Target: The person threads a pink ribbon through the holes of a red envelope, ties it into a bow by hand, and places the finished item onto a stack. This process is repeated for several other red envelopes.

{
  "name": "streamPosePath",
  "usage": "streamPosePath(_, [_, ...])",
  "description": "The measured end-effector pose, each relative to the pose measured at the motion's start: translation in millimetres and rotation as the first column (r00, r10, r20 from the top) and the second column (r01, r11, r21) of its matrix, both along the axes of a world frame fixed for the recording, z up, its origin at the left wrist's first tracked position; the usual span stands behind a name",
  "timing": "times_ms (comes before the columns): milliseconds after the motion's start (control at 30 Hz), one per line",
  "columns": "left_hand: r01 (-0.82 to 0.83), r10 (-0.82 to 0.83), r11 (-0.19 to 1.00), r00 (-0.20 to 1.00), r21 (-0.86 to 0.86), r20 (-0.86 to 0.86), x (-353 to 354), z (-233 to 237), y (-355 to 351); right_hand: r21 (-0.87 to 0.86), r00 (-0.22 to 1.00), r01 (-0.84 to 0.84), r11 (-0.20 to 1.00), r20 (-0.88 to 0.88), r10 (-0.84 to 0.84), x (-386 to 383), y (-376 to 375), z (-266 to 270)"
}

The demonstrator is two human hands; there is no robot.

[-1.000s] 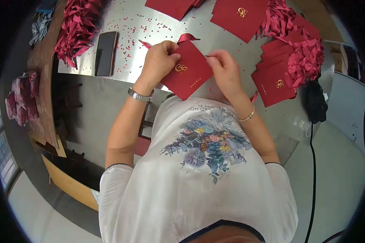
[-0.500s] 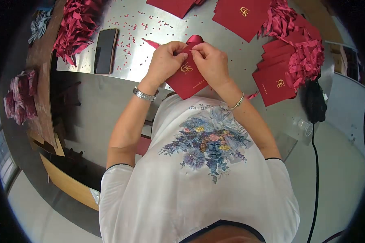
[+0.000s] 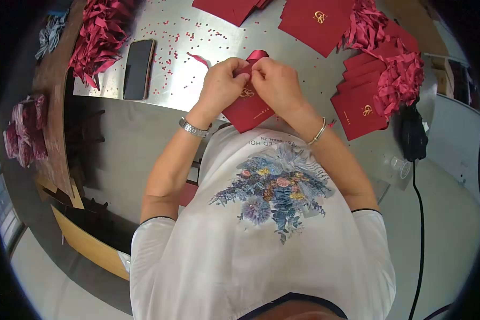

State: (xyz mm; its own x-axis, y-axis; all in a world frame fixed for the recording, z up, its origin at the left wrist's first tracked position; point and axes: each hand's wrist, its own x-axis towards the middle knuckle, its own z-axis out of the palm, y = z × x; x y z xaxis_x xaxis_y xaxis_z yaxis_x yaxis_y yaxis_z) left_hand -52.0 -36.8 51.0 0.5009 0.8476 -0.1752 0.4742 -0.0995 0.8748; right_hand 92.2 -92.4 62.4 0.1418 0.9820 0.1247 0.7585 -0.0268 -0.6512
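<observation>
A flat red paper bag (image 3: 247,116) with a gold emblem and small lettering lies tilted at the table's near edge, against my shirt. A wide red ribbon (image 3: 258,54) loops out beyond its top. My left hand (image 3: 222,88) is closed at the bag's upper left, thumb against curled fingers. My right hand (image 3: 277,85) pinches at the upper right, close to the left fingertips. The fingers hide the spot where ribbon and bag meet. A loose red ribbon end (image 3: 198,58) sticks out left of my left hand.
Left on the metal table (image 3: 170,90) lie a phone (image 3: 139,69) and a heap of red ribbons (image 3: 100,37). Red paper dots are scattered behind. More red bags (image 3: 360,109) and ribbon bundles (image 3: 402,80) lie to the right. A black cable (image 3: 418,229) hangs at right.
Both hands have drawn slightly closer together over the bag's top, covering more of the gold emblem. My right wrist has shifted a little right and the fingers have curled in.
</observation>
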Motion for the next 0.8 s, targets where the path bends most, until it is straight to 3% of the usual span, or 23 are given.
streamPosePath(33, [0.001, 0.005, 0.99, 0.999, -0.138, 0.04, -1, 2, 1, 0.001, 1.0, 0.002, 1.0, 0.003, -0.002, 3, -1, -3])
streamPosePath(100, [0.025, -0.015, 0.987, 0.998, -0.16, 0.065, -2, -8, 7, -0.014, 0.983, 0.064, 0.998, -0.171, -0.065, 8, -2, -7])
streamPosePath(167, [0.045, -0.029, 0.982, 0.996, -0.183, 0.085, -2, -17, 9, -0.022, 0.982, 0.066, 0.998, -0.174, -0.068, 8, -5, -9])
streamPosePath(233, [0.044, -0.025, 0.98, 0.995, -0.196, 0.098, -3, -20, 9, -0.054, 0.938, 0.124, 0.991, -0.319, -0.135, 6, -6, -10])
streamPosePath(367, [0.039, -0.023, 0.987, 0.995, -0.159, 0.102, -2, -17, 6, -0.097, 0.918, 0.158, 0.983, -0.353, -0.183, 8, -8, -20])
streamPosePath(533, [0.041, -0.008, 0.974, 0.989, -0.224, 0.147, 0, -16, 6, -0.229, 0.722, 0.27, 0.935, -0.595, -0.354, 14, -5, -30])
streamPosePath(667, [0.053, 0.012, 0.945, 0.981, -0.324, 0.196, 1, -17, 9, -0.226, 0.701, 0.275, 0.934, -0.618, -0.356, 13, -7, -27])
streamPosePath(733, [0.042, 0.019, 0.934, 0.986, -0.356, 0.165, 3, -12, 8, -0.128, 0.876, 0.183, 0.975, -0.429, -0.221, 12, -10, -23])
streamPosePath(800, [0.062, -0.014, 0.945, 0.989, -0.322, 0.148, 3, -13, 8, -0.091, 0.92, 0.181, 0.979, -0.337, -0.201, 10, -10, -18])
